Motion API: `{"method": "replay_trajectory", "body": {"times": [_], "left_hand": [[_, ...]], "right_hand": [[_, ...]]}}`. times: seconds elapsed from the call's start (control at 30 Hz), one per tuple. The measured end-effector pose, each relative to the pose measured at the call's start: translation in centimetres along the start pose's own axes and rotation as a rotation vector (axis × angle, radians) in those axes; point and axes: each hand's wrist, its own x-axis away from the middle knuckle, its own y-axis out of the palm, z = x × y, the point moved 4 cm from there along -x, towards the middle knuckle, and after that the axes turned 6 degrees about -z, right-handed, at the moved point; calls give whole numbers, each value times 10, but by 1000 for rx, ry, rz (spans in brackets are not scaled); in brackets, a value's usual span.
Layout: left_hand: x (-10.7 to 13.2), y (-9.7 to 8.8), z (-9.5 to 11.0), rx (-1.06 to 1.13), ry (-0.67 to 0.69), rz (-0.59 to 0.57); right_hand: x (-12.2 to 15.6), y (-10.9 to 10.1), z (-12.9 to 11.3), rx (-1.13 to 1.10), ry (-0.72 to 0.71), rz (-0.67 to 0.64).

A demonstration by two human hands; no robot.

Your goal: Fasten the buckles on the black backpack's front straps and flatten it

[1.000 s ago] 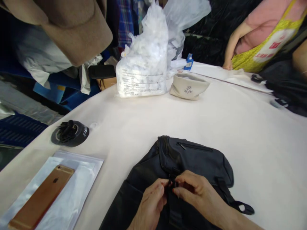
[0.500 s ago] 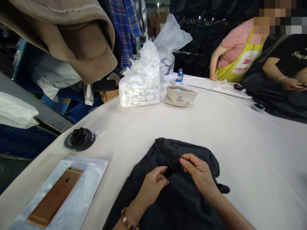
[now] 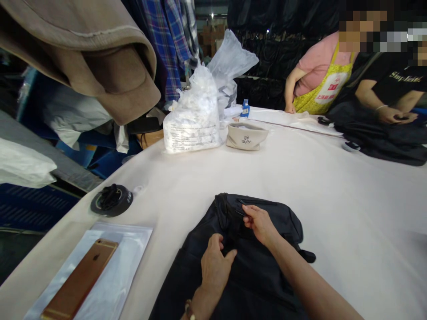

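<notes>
A black bag [image 3: 247, 284] with a smooth, leather-like surface lies on the cloth-covered table in front of me. Near its far end runs a zipper [image 3: 263, 201], and my right hand [image 3: 258, 223] pinches a small dark zipper pull [image 3: 239, 210] at the zipper's left end. My left hand [image 3: 215, 264] rests over the bag's left part, thumb and fingers apart and curved, with nothing visible between them. Its fingertips are at the bag's folds; whether they press on the material I cannot tell.
To the left are a phone [image 3: 82, 278] on clear plastic sleeves [image 3: 131, 253] and a black tape roll [image 3: 126, 202]. Farther back stand a stuffed plastic bag [image 3: 191, 129] and a beige pouch [image 3: 247, 137]. Across the table, two people stand near black bags [image 3: 383, 135].
My right hand has moved up and left across the bag to the zipper's end. My left hand has turned more upright, its thumb and fingers spread wider. The view has shifted slightly.
</notes>
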Motion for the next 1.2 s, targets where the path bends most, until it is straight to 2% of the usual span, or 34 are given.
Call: {"method": "replay_trajectory", "body": {"times": [0.17,0.3,0.37,0.47,0.57,0.67,0.77,0.93,1.2], "left_hand": [[-7,-1,16,-159,98,76],[-6,4,12,-43,131,115],[-10,1,9,117,157,77],[-22,-11,8,307,193,-76],[-32,-31,3,317,178,-153],[-28,-38,-8,231,116,-180],[-9,-27,-16,80,85,-180],[17,-4,-14,-309,76,-64],[17,7,-13,-306,-85,54]], "right_hand": [[14,8,-10,-23,-9,-97],[25,8,-15,5,-57,-127],[31,10,-17,16,-62,-137],[40,17,-24,94,-77,-179],[46,24,-31,195,-109,-208],[44,20,-32,161,-119,-133],[38,8,-23,66,-111,-47],[31,-8,-5,-37,-85,3],[29,-9,11,-182,-32,71]]}}
